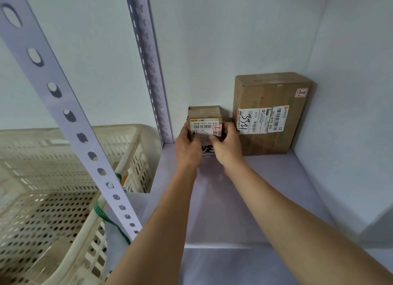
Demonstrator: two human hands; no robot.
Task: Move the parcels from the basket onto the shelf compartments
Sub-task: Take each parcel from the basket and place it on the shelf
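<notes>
Nearest us, at lower left, sits the cream perforated basket (42,178), a green cord (102,214) tied at its rim, behind a holed shelf upright (70,119). Our forearms reach across the pale shelf board (244,199). Our left hand (188,148) grips the left side of the small parcel (205,120) and our right hand (228,148) grips its right side, fingers curled onto its labelled front. The parcel stands at the back of the compartment, just beside a larger parcel (272,114) standing upright against the wall.
</notes>
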